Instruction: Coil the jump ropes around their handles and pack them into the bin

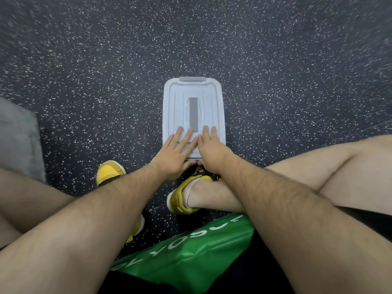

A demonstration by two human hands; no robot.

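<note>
A pale grey plastic bin (193, 90) stands on the speckled dark floor straight ahead, its lid on and a grey latch at the far end. Both my hands lie flat on the near half of the lid. My left hand (177, 152) has its fingers spread, palm down. My right hand (209, 148) rests beside it, fingers extended, the two hands touching at the fingertips. Neither hand holds anything. No jump rope shows anywhere in view; the closed lid hides the bin's inside.
My bare legs frame the view, with yellow shoes (109, 170) just short of the bin. A green bag (191, 251) with white lettering lies at my lap. A grey padded object (17, 141) sits at the left edge. Speckled floor extends beyond the bin.
</note>
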